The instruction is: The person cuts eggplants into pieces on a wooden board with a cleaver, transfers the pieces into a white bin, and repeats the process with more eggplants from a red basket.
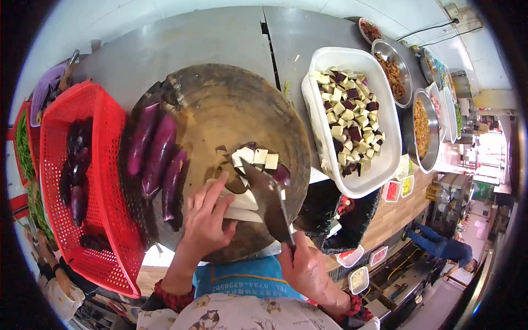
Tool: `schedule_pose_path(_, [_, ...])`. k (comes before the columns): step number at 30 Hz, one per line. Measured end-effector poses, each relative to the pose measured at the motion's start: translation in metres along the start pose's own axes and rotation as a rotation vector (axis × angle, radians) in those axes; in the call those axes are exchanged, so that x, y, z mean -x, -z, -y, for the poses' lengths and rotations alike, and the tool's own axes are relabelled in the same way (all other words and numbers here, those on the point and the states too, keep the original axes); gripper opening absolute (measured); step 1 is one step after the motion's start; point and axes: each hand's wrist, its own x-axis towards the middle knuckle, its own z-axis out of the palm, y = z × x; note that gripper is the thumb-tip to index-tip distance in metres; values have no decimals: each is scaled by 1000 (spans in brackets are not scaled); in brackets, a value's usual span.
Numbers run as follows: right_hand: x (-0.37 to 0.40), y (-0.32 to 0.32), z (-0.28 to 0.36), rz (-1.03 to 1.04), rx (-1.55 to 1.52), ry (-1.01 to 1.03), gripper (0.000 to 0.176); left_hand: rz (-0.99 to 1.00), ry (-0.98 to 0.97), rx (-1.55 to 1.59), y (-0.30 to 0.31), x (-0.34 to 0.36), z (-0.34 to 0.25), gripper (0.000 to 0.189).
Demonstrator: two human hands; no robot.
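My right hand (309, 268) is wrapped round the handle of a cleaver (268, 201), its dark blade resting over the round wooden chopping board (231, 104). With curled fingers, my left hand (207, 220) holds long pale strips of cut eggplant (242, 206) just left of the blade. White cubes of eggplant (270, 161) lie beyond the blade, some with purple skin. Three whole purple eggplants (159, 154) rest along the board's left side. The blade covers part of the cut pieces.
A red plastic basket (113, 165) with more eggplants stands at the left. To the right, a white tub (391, 159) holds diced eggplant. Metal bowls (404, 93) of food line the back right. A black bin (360, 231) sits below the tub. Another person (445, 247) is farther right.
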Motion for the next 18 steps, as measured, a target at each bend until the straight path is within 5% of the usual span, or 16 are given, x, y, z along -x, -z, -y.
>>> schedule_pose_path(5, [-1, 5, 4, -11, 31, -87, 17, -113, -165, 49, -22, 0, 29, 49])
schedule_pose_path(11, [4, -4, 5, 51, 101, -48, 17, -296, 76, -32, -43, 27, 4, 46])
schedule_pose_path(13, [0, -7, 10, 101, 188, 95, 19, -350, 43, -2, -38, 24, 5, 43])
schedule_pose_path(18, [-26, -23, 15, 202, 275, 0, 19, -346, -78, 89, -44, 33, 31, 37])
